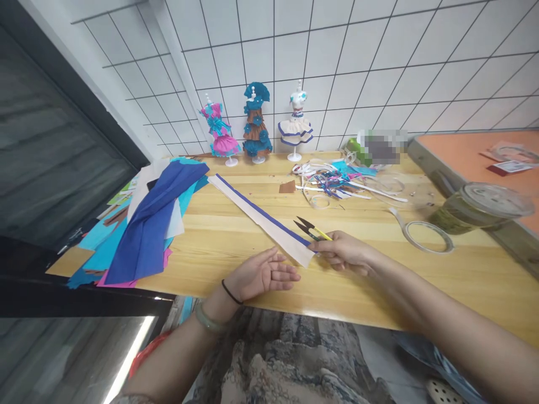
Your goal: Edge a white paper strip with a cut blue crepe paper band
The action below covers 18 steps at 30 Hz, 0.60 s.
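A long cream paper strip (269, 223) with a blue edge lies slantwise across the wooden table. My right hand (343, 251) is closed around thread snips (311, 229) with dark blades and a yellow handle; the blades point away to the left. Its fingertips also touch the near end of the strip, though whether they pinch it I cannot tell. My left hand (265, 276) rests at the table's near edge, palm turned up and fingers stretched out, holding nothing. It lies just left of the strip's near end.
Coloured paper sheets (143, 224) are heaped at the left. Three small dress forms in paper dresses (219, 132) stand along the tiled wall. Paper scraps (337, 179) lie at the back, with a tape roll (429, 247) and a lidded plastic tub (475, 207) on the right.
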Each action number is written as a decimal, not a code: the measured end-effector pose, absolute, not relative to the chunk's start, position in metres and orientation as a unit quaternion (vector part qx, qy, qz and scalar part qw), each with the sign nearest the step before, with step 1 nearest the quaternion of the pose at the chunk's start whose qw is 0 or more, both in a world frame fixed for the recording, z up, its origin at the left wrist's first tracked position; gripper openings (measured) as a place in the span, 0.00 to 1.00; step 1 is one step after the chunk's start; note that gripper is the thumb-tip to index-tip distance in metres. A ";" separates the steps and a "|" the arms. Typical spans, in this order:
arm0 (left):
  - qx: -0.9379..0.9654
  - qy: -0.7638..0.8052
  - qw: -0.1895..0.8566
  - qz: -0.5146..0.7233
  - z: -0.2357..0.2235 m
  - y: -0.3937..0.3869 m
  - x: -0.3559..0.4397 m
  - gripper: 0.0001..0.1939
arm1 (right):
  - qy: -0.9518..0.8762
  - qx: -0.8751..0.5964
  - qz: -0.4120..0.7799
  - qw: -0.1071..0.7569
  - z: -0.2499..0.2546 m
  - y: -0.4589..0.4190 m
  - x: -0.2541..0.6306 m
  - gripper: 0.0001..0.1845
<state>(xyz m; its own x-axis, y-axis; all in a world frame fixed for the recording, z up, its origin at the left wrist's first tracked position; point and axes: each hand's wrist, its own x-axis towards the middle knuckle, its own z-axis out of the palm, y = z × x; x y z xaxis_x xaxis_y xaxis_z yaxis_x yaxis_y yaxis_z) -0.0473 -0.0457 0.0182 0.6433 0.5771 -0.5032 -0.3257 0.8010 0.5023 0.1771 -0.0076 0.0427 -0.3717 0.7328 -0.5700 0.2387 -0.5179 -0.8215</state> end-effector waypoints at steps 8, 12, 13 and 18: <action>0.161 0.284 0.870 0.369 0.021 -0.012 -0.002 0.09 | -0.470 -0.495 0.702 0.204 0.066 -0.009 0.179 0.22; 0.228 0.298 0.815 0.441 0.029 0.009 0.001 0.08 | -0.498 -0.492 0.678 0.224 0.067 -0.005 0.186 0.21; 0.253 0.304 0.795 0.459 0.033 0.014 -0.002 0.09 | -0.499 -0.492 0.674 0.236 0.066 -0.002 0.188 0.21; 0.331 0.350 0.673 0.562 0.054 0.043 -0.022 0.15 | -0.502 -0.472 0.656 0.309 0.052 0.018 0.189 0.30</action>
<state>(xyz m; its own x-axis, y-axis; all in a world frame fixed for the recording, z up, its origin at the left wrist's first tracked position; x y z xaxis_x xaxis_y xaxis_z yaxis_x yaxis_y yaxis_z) -0.0223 0.0432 0.0543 0.1246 0.9873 -0.0983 -0.5235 0.1496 0.8388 0.1891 0.0180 0.0523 -0.3631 0.8787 -0.3100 0.0691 -0.3064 -0.9494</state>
